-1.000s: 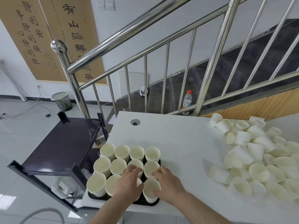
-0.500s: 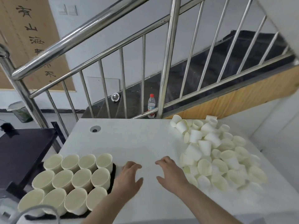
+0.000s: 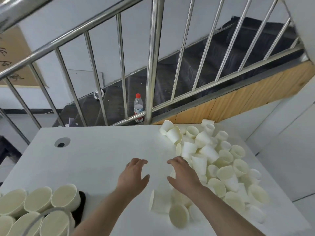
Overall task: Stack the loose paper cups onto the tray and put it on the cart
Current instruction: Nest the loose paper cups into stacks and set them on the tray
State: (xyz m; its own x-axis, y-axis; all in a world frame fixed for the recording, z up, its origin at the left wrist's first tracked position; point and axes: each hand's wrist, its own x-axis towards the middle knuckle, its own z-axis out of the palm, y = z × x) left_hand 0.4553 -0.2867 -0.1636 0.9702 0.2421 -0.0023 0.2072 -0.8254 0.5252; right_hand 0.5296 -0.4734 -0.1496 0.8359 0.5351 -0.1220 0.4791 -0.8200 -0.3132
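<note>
both hands, left and right, are hovering spread and empty by the cups; they're looking light and crushable, so I'm guessing pinch the rims gently

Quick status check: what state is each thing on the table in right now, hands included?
Left hand: open, fingers spread, holding nothing.
Right hand: open, at the near edge of the pile, holding nothing.
Loose paper cups: jumbled heap, mostly tipped on their sides.
Cups on the tray: upright, packed in rows.
Tray: on the table, mostly hidden by cups.
Water bottle: upright, red cap on.
</note>
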